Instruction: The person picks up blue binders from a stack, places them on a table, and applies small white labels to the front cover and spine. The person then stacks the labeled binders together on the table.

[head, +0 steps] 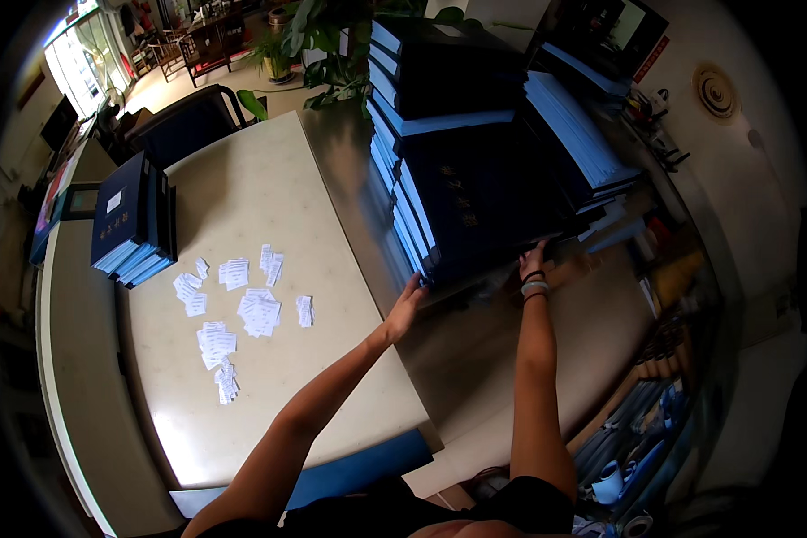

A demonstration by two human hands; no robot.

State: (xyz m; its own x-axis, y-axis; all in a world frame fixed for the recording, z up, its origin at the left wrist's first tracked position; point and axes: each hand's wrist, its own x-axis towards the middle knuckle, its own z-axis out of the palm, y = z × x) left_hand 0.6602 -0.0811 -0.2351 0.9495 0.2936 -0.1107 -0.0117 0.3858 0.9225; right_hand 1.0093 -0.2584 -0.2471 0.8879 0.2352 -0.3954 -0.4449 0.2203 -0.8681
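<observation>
A tall stack of dark blue binders [484, 195] with light blue page edges stands on the dark surface right of the pale tabletop. My left hand [407, 306] is at the near left corner of the stack, fingertips against a binder's edge. At the near right edge, my right hand [532, 261], with bands around the wrist, grips the edge of a binder. Exactly which binder each hand touches is hard to tell, and the undersides are hidden. Several small piles of printed paper slips [259, 313] lie on the pale tabletop [323, 383] to the left.
A smaller group of dark binders [134, 218] stands at the tabletop's far left. More binders and folders [578, 134] are piled behind the main stack on the right. A black chair [185, 124] and a leafy plant [336, 60] stand beyond. Rolls and bags [619, 444] fill the lower right.
</observation>
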